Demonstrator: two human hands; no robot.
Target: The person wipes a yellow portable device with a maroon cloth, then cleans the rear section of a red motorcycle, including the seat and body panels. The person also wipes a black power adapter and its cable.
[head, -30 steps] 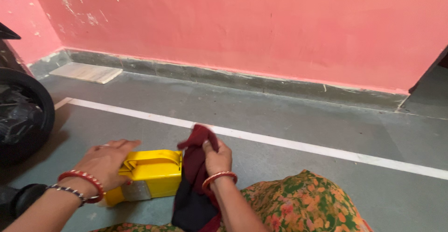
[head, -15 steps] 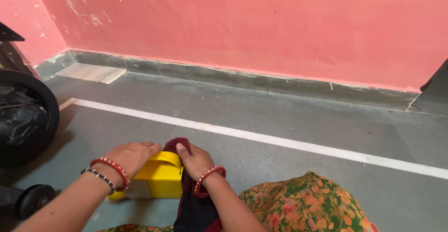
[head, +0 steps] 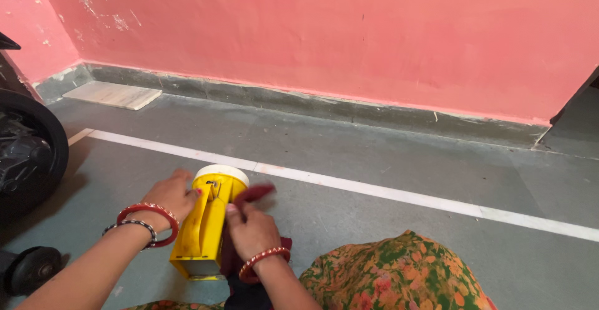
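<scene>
Pink plaster wall [head: 374, 35] rises behind a grey floor [head: 387, 154] with a white painted line [head: 374, 190] crossing it, and you sit low with a floral-print garment [head: 405, 272] over your knee at the lower right. At the far left a black wheel with a black plastic-wrapped bulk [head: 25, 154] stands near a small caster [head: 31, 269], and a pale flat slab [head: 112, 95] lies against the skirting.

Your left hand [head: 171, 196], with red and beaded bangles at the wrist, is curled around the far side of the yellow torch [head: 206, 222], steadying it. A second ago that torch lay on its side under your palm; it has since been tipped so its white round lens end points away from you and the handle faces up. Any label on its body is too small to make out.

Your right hand [head: 249, 229] is closed on the dark red cloth [head: 253, 194], pressing it against the torch's right flank, where earlier it was lifted clear. The wiping has moved to a fresh face.
</scene>
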